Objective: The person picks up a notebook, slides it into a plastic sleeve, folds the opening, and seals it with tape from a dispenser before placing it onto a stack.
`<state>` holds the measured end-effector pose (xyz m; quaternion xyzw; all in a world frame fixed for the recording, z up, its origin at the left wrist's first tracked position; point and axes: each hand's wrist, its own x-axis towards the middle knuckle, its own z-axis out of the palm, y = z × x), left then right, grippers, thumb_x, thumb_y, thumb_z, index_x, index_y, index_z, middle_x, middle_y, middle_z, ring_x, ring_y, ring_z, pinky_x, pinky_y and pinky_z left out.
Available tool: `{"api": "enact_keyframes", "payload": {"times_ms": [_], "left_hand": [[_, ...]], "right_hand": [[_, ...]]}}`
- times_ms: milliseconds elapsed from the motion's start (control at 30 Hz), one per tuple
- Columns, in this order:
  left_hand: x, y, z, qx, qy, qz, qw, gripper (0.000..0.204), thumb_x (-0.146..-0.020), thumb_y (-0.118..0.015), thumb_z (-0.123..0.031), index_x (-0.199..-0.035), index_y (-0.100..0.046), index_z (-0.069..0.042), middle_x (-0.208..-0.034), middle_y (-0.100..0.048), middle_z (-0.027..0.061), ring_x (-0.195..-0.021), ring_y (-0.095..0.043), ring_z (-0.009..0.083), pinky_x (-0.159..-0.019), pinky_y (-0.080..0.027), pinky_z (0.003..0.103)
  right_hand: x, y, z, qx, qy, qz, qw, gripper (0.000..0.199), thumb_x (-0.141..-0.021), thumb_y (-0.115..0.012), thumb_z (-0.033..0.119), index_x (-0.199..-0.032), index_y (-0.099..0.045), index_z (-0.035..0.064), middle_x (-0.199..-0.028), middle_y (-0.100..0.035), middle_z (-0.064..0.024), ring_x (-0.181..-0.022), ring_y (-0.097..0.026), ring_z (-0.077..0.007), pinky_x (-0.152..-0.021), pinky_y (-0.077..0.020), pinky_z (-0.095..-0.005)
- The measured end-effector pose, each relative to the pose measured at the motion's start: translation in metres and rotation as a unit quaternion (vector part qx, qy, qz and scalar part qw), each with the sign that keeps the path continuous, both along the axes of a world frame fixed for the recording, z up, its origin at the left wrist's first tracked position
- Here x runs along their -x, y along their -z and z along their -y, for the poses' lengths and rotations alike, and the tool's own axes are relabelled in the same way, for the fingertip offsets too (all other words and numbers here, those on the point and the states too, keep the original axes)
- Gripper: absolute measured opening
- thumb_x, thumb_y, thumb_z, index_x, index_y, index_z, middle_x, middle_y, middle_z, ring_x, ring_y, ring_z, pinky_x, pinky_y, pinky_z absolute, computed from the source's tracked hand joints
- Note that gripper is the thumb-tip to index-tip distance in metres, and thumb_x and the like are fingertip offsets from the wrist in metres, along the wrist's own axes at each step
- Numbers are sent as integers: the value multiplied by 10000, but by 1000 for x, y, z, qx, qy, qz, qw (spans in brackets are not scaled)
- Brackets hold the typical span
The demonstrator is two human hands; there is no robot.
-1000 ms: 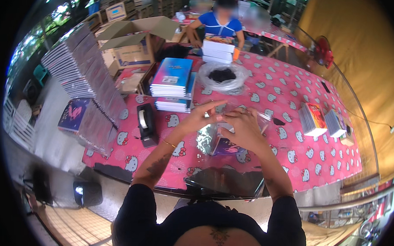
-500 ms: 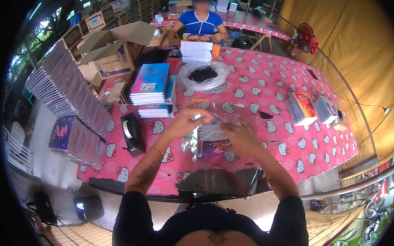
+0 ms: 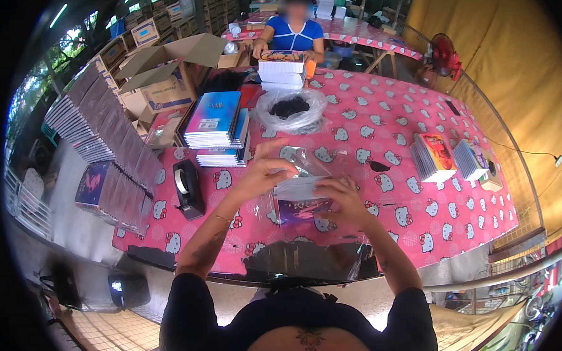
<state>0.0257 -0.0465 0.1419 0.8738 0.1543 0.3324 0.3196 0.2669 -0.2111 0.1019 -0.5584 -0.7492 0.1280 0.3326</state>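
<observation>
On the table's near middle lies a purple-covered stack of notebooks (image 3: 302,212), with its white page edges toward the far side. A clear plastic bag (image 3: 302,159) surrounds it, and its loose film stands up at the far end. My left hand (image 3: 270,171) pinches that film between thumb and forefinger at the stack's far left corner, the other fingers raised. With curled fingers, my right hand (image 3: 342,198) grips the stack's right far edge through the film. How far the film reaches around the stack is hard to tell.
Left stand a black tape dispenser (image 3: 187,188), blue notebooks (image 3: 214,116) and tall stacks of wrapped notebooks (image 3: 113,144). Ahead are a plastic bag of black pieces (image 3: 290,107) and an open carton (image 3: 166,86). Small notebooks (image 3: 434,158) stand right. A co-worker (image 3: 293,33) sits opposite.
My right hand has shifted slightly right and its fingers now spread over the stack's edge. More of the white page edges shows. My left hand keeps its pinch on the film.
</observation>
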Motion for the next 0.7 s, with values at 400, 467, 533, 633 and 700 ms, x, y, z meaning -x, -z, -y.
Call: {"api": "enact_keyframes", "payload": {"times_ms": [400, 467, 533, 633, 700], "left_hand": [[-43, 25, 15, 70, -122, -21, 990, 763, -804, -802, -249, -1462, -414, -236, -1484, -313, 276, -1350, -384, 362, -1083, -311, 531], [-20, 33, -3, 376, -27, 15, 926, 638, -827, -796, -240, -1398, -522, -165, -1444, -413, 230, -1277, -495, 284, -1036, -416, 448], [-18, 46, -6, 242, 11, -43, 969, 490, -838, -791, -223, -1286, -619, -123, -1371, -503, 176, -1187, -558, 222, -983, -463, 362], [-31, 41, -6, 209, -12, 92, 973, 294, -846, -783, -190, -1108, -720, -73, -1316, -566, 120, -1155, -584, 201, -963, -478, 323], [-28, 49, -15, 295, -27, 193, 935, 379, -866, -751, -166, -1229, -674, -88, -1369, -525, 104, -1237, -524, 210, -986, -456, 337]], "right_hand": [[1, 9, -23, -62, -37, -86, 994, 527, -823, -776, 280, -1316, -628, 167, -1590, -268, -156, -1314, -493, -275, -1163, -262, -504], [-3, 4, -37, -22, 13, -211, 977, 508, -863, -752, 287, -1311, -620, 88, -1557, -320, -159, -1244, -550, -258, -1138, -314, -426], [-10, 4, -60, 74, 45, -287, 954, 501, -896, -727, 292, -1305, -607, 29, -1470, -439, -147, -1167, -593, -222, -1083, -379, -356], [-17, -5, -91, 232, -86, -337, 908, 522, -916, -712, 305, -1313, -585, -9, -1290, -613, -107, -1087, -621, -167, -991, -452, -290], [-14, -6, -99, 208, -103, -337, 912, 550, -904, -725, 317, -1327, -573, 1, -1187, -660, -70, -1091, -612, -149, -945, -469, -266]]}}
